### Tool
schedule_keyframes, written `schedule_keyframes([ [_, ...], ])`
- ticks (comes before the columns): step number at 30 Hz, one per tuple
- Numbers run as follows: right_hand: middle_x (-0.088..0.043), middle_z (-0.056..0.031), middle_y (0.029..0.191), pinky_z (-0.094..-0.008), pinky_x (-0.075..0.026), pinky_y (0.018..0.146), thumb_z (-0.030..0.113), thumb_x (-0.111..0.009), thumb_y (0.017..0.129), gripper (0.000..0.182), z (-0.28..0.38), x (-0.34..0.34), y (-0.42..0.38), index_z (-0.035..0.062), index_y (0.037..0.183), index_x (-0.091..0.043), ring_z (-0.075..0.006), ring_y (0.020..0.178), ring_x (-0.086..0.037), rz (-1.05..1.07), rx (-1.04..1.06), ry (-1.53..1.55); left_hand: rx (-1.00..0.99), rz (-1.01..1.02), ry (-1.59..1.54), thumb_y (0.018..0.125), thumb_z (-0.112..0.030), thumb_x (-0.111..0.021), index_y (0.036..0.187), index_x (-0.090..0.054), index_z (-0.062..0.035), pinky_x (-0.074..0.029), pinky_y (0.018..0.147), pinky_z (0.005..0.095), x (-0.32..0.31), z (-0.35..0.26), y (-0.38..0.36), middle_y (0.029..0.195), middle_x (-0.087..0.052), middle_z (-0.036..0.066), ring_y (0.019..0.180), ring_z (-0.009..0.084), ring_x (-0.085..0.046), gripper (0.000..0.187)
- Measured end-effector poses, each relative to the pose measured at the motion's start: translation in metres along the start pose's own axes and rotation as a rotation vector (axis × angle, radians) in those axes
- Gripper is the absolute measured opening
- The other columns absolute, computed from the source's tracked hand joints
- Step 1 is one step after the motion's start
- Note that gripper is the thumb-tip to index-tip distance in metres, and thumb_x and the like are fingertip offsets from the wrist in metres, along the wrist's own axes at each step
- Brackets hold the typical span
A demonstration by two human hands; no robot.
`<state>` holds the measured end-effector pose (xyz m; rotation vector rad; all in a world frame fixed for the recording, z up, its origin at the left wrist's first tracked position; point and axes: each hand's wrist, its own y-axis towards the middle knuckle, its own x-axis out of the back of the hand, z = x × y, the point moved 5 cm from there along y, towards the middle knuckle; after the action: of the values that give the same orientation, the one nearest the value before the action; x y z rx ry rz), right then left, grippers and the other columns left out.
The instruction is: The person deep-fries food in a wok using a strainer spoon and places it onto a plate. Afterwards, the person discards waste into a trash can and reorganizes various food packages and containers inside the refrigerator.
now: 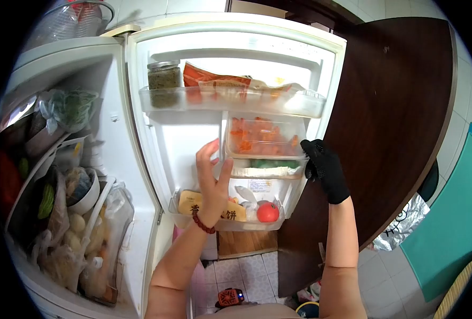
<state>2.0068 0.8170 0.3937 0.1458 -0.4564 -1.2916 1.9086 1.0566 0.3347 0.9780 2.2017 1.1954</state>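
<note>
On the middle rack of the open fridge door rests a clear plastic container (268, 137) with orange-red food pieces inside. My left hand (212, 173), bare and wearing a dark red bead bracelet, is beside the container's lower left corner with fingers apart. In a black dotted glove, my right hand (321, 165) has its fingers closed at the container's right edge; the exact grip is partly hidden. Under the container lies a white and green packet (265, 169). Below my left hand, a yellow packet with Chinese characters (236, 211) and a red round item (268, 212) occupy the bottom rack (252, 226).
A jar with dark green contents (164, 84) and an orange-red bag (214, 80) stand in the top rack. At left, the fridge compartment holds bagged food and a white bowl (84, 189). A dark wooden panel (395, 106) borders the door's right side.
</note>
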Motion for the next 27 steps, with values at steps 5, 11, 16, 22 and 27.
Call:
schedule_keyframes([
  [5,-0.057,-0.0114,0.089,-0.0272,-0.044,0.050,0.027,-0.066,0.086,0.035,0.015,-0.012,-0.011,0.0037,0.110,-0.056,-0.0153,0.063,-0.059,-0.376,0.399,-0.337,0.127,-0.026,-0.052,0.085,-0.025,-0.065,0.131,-0.041,-0.0053,-0.040,0.094,0.0367,-0.005,0.014,0.016,0.129,-0.044,0.012,0.118,0.0225,-0.046,0.055],
  [11,-0.053,-0.0161,0.104,-0.0388,-0.049,0.069,0.025,-0.064,0.086,0.035,0.037,-0.062,-0.048,0.0055,0.114,-0.057,-0.0307,0.080,-0.056,-0.517,0.853,-0.525,0.231,-0.015,-0.086,0.085,-0.026,-0.067,0.133,-0.038,-0.0058,-0.040,0.094,0.0354,-0.003,0.025,0.013,0.132,-0.044,0.013,0.118,0.0217,-0.046,0.060],
  [16,-0.058,-0.0157,0.090,-0.0377,-0.047,0.064,0.035,-0.067,0.083,0.039,0.051,-0.049,-0.031,0.0036,0.105,-0.059,-0.0287,0.075,-0.057,-0.711,0.752,-0.946,0.097,0.015,0.017,0.088,-0.027,-0.062,0.127,-0.046,-0.0074,-0.040,0.093,0.0366,0.017,0.012,-0.001,0.129,-0.042,0.011,0.115,0.0233,-0.046,0.047],
  [22,-0.063,-0.0206,0.091,-0.0385,-0.050,0.069,0.039,-0.065,0.084,0.042,0.031,-0.026,-0.002,-0.0004,0.100,-0.060,-0.0338,0.078,-0.063,-0.644,0.493,-0.693,0.013,0.143,0.107,0.090,-0.023,-0.059,0.111,-0.062,-0.0057,-0.043,0.082,0.0303,0.024,0.004,0.011,0.115,-0.051,0.007,0.099,0.0174,-0.051,0.027],
  [27,-0.064,-0.0185,0.084,-0.0356,-0.047,0.066,0.034,-0.061,0.087,0.038,0.022,-0.020,0.015,-0.0008,0.103,-0.063,-0.0292,0.075,-0.063,-0.350,0.510,-0.443,0.272,0.178,-0.047,0.091,-0.021,-0.058,0.115,-0.060,-0.0041,-0.042,0.075,0.0230,0.009,0.025,0.040,0.103,-0.054,0.003,0.085,0.0099,-0.050,0.030],
])
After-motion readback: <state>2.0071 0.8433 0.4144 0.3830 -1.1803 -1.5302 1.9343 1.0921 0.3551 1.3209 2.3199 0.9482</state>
